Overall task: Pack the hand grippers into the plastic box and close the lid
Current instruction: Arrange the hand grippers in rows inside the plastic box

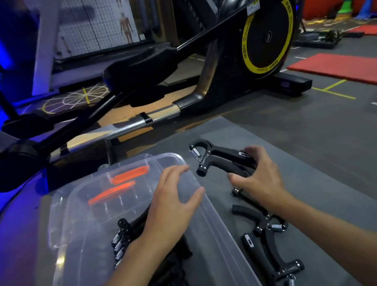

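Grey mat [310,173] — right hand's [263,178] grip encloses hand gripper [219,160] handles.

We see a grey mat [295,150] spread on the gym floor [348,97], and the clear plastic box [224,236] sits directly on it. Just right of the box, we spot loose hand grippers [269,238] lying on the mat, close beside its long wall. Beyond the box's far end, an elliptical trainer [230,57] stands on the floor. Further right of the box, well apart, red mats [343,68] lie flat on the floor.
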The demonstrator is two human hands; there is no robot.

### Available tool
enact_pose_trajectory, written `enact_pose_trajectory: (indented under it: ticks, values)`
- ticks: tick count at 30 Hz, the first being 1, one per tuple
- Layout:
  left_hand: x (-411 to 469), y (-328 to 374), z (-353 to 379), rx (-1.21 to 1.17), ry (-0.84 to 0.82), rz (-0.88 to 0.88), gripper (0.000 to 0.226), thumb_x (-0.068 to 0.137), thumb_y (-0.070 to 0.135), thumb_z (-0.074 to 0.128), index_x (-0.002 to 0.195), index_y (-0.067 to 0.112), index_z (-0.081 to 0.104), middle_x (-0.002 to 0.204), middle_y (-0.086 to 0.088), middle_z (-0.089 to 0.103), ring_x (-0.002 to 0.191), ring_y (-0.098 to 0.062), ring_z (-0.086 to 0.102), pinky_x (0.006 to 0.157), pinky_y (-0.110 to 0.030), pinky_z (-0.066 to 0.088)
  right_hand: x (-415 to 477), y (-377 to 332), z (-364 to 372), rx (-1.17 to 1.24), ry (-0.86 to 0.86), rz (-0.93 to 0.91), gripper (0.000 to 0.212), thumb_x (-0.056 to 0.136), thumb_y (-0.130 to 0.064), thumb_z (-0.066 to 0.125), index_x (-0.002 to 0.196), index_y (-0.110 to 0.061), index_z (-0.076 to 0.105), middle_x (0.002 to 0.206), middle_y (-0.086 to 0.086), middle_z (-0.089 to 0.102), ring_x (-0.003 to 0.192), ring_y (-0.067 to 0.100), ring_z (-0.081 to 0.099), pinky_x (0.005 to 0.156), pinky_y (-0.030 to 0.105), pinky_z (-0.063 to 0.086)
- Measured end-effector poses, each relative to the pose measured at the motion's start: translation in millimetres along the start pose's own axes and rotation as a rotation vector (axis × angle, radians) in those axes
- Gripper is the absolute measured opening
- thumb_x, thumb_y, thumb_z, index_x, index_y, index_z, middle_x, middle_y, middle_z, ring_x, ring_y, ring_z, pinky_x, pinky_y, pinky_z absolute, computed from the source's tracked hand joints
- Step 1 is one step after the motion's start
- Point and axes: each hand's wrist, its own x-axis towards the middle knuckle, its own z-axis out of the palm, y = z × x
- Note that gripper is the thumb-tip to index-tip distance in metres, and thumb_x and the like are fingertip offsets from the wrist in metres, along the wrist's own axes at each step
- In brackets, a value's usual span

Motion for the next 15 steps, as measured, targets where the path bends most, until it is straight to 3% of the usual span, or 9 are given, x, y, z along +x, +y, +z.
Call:
enact_pose_trajectory:
  ticks: [3,7,12,15]
  values:
    - [5,15,-10,-0.087,0.122,0.014,0.045,0.083,0.030,0.074,0.124,0.034,0.054,0.117,0.020,0.057,0.112,0.003,0.053,0.093,-0.023,0.043,-11,-30,2,0.102,0.002,-0.041,0.062,0.062,-0.035,0.083,0.113,-0.036,0.047,0.115,-0.010,0.062,0.109,0.012,0.061,0.094,0.032,0.049]
    - [8,34,-33,-0.160,0.290,0.104,0.032,0.083,0.015,0.076,0.109,0.029,0.063,0.104,0.012,0.064,0.099,-0.003,0.062,0.086,-0.021,0.051,-26,-62,9,0.252,-0.038,-0.013,0.063,0.060,-0.042,0.082,0.113,-0.036,0.048,0.118,-0.010,0.062,0.113,0.012,0.060,0.099,0.040,0.049]
    - [1,31,-57,-0.152,0.374,0.142,0.031,0.081,0.010,0.078,0.107,0.022,0.067,0.102,0.008,0.066,0.098,-0.007,0.065,0.087,-0.019,0.052,-43,-88,22,0.341,-0.147,0.016,0.053,0.072,-0.038,0.081,0.114,-0.033,0.050,0.110,-0.010,0.064,0.105,0.008,0.062,0.094,0.034,0.051]
    - [-1,18,-65,-0.166,0.428,0.103,0.032,0.081,0.008,0.077,0.109,0.021,0.067,0.104,0.006,0.067,0.098,-0.006,0.066,0.087,-0.018,0.052,-50,-92,30,0.380,-0.298,0.040,0.027,0.094,-0.034,0.060,0.118,-0.027,0.050,0.111,-0.009,0.063,0.096,-0.007,0.061,0.093,0.019,0.049]
